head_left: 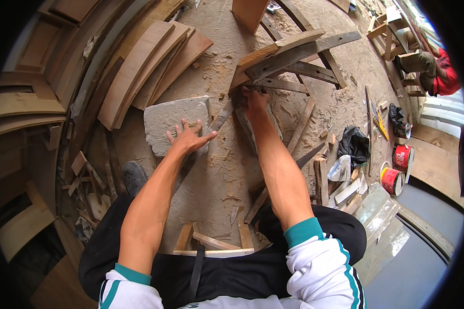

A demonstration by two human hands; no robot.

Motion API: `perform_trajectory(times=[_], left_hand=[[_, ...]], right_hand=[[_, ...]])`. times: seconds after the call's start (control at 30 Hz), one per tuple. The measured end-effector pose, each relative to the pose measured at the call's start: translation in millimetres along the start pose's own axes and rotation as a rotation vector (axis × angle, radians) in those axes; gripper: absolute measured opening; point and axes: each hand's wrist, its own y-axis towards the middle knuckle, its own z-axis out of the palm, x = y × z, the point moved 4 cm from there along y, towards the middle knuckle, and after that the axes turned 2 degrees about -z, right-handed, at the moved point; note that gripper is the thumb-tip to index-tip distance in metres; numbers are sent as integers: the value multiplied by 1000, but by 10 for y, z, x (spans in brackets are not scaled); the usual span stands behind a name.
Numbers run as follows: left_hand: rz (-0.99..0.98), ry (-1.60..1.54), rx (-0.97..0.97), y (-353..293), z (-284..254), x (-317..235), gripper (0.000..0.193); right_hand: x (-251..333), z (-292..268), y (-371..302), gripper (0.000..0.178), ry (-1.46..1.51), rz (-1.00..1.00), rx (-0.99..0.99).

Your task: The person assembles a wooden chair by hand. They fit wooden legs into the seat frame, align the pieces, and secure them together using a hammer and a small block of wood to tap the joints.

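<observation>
My left hand [188,138] lies with spread fingers on a rough, pale grey concrete block [160,117] on the floor. A narrow, greyish strip [222,116] slants past the thumb and the block's edge. My right hand [256,102] reaches forward to the near end of a wooden frame [286,59] of curved and straight bars. Its fingers look curled and are partly hidden, so what they hold cannot be made out. Beneath that forearm, a second greyish slab [245,129] shows in part.
Curved boards [134,77] are stacked at left. Two red paint cans [392,180], a black plastic bag [354,144] and a yellow tool [379,123] lie at right, among offcuts. A person in red [444,74] sits far right. A small wooden frame [214,251] is by my lap.
</observation>
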Motion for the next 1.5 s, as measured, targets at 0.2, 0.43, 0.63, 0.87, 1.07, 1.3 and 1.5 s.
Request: perform_trajectory(times=[0.2, 0.43, 0.63, 0.87, 1.07, 1.3, 1.5], left_hand=[[-20, -16, -1, 4, 14, 19, 105], [-37, 4, 11, 9, 26, -11, 101], [-32, 16, 5, 5, -4, -114, 97], [-58, 25, -6, 20, 36, 4, 98], [-58, 16, -20, 19, 37, -9, 98], [-57, 6, -21, 15, 40, -7, 98], [-52, 1, -24, 22, 41, -6, 100]], right_hand=[[55, 12, -77, 71, -20, 13, 2], [33, -43, -38, 58, 25, 36, 30], [17, -123, 124, 50, 91, 4, 71], [104, 8, -113, 67, 138, -28, 101], [-94, 7, 112, 60, 140, -70, 118], [-235, 48, 259, 58, 119, -116, 63], [-213, 54, 227, 57, 129, -122, 29]])
